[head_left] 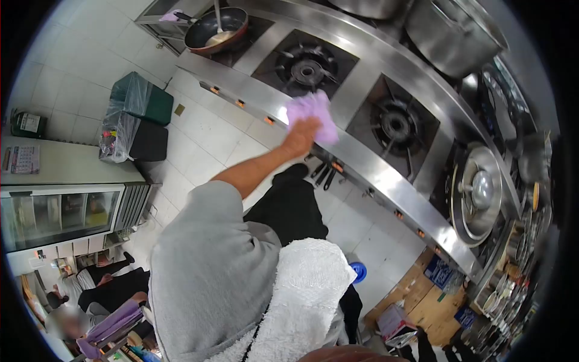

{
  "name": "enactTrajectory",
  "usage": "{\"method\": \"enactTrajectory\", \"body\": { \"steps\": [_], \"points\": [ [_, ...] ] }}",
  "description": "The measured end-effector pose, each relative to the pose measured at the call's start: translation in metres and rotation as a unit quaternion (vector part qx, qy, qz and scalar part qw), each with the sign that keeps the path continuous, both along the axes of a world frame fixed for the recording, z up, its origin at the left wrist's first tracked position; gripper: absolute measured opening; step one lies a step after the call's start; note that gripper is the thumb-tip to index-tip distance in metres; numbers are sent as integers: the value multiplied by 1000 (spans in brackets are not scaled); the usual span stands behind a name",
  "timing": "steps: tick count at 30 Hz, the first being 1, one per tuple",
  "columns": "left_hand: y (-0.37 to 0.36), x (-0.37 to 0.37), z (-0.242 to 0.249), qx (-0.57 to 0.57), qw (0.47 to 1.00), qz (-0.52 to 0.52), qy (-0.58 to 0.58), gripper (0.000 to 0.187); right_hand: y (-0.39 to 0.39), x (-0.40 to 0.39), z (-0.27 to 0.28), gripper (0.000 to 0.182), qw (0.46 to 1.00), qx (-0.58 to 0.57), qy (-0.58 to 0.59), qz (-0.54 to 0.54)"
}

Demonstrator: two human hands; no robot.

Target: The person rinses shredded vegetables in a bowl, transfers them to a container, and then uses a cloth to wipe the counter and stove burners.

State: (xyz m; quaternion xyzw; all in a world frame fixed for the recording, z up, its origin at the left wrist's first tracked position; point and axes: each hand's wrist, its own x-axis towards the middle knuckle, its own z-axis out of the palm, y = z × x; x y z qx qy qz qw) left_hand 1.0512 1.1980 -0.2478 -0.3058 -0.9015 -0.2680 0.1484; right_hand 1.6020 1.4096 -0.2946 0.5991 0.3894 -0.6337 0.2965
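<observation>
My left hand (pixel 301 137) reaches out over the steel front ledge of the stove (pixel 377 166). Its fingers are closed on a crumpled light purple cloth (pixel 321 111), which lies against the ledge between two burners. One black burner (pixel 307 71) is just beyond the cloth, and another burner (pixel 397 125) sits to the right. No right hand can be made out; only a blurred brown shape shows at the bottom edge. A white towel (pixel 307 289) hangs over my grey shirt.
A wok (pixel 217 30) with a utensil in it stands at the stove's far left end. Metal pans (pixel 476 193) rest at the right end, and a large pot (pixel 455 36) at the back. Lined bins (pixel 142 99) stand on the left. Other people (pixel 114 286) are at lower left.
</observation>
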Motion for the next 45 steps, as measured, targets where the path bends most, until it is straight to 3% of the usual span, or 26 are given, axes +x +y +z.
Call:
{"method": "enactTrajectory", "body": {
  "steps": [2,4,6,7,8,9,10,11,13,14,15,16,18,19,20,21,22,23,25,26,29,31,36,39,42,45],
  "points": [
    [9,-6,22,78,995,-62,-20,39,-20,-34,9,47,1000,-5,13,10],
    [17,-28,2,183,976,-109,34,34,-36,-87,22,47,999,3,37,23],
    [11,-39,1,142,978,-149,36,41,-49,-166,51,48,994,36,91,52],
    [8,-46,-19,217,954,-204,25,41,-58,-218,70,48,986,59,135,78],
    [-13,-49,-8,139,963,-229,10,39,-69,-271,95,48,972,86,191,110],
    [-44,-52,8,143,950,-275,-26,37,-79,-326,119,48,924,120,293,214],
    [-83,-62,23,111,950,-286,-66,35,-109,-384,154,49,927,108,317,168],
    [-128,-75,30,79,946,-294,-108,34,-138,-438,180,49,913,105,334,208],
    [-239,-120,13,139,958,-219,-120,31,-204,-535,208,49,862,19,424,278],
    [-298,-145,4,176,973,-137,-61,29,-241,-579,217,48,822,-36,458,337],
    [-365,-176,17,219,958,-66,-172,31,-286,-620,235,47,777,-76,478,402],
    [-422,-207,12,97,995,33,-11,32,-332,-658,256,46,748,-137,476,441],
    [-499,-270,22,104,984,131,57,34,-409,-729,286,46,656,-127,472,575],
    [-521,-291,28,72,976,195,67,34,-445,-762,294,45,620,-77,498,601],
    [-530,-303,28,104,968,219,67,36,-476,-799,285,46,511,10,623,592],
    [-534,-313,25,137,959,241,66,37,-512,-839,271,48,548,-2,660,515],
    [-536,-320,23,168,948,262,62,39,-548,-885,284,50,511,96,662,540],
    [-535,-318,29,224,929,291,50,38,-580,-938,270,59,428,223,702,524],
    [-526,-294,46,323,884,338,25,38,-638,-1020,240,64,358,415,708,445],
    [-527,-282,35,398,848,349,-1,36,-660,-1051,225,67,380,434,669,468],
    [-538,-233,31,621,692,345,-129,32,-697,-1051,213,60,438,512,465,574],
    [-555,-204,47,669,631,363,-151,33,-696,-1037,198,46,371,516,507,583],
    [-612,-177,44,721,513,401,-237,31,-676,-920,216,35,288,454,555,635],
    [-606,-190,88,782,482,290,-269,36,-641,-867,211,26,257,449,569,639],
    [-584,-192,106,790,476,233,-309,34,-597,-832,218,38,285,443,596,606],
    [-563,-175,117,787,480,206,-328,34,-555,-787,214,54,438,455,689,356]
  ]
}}
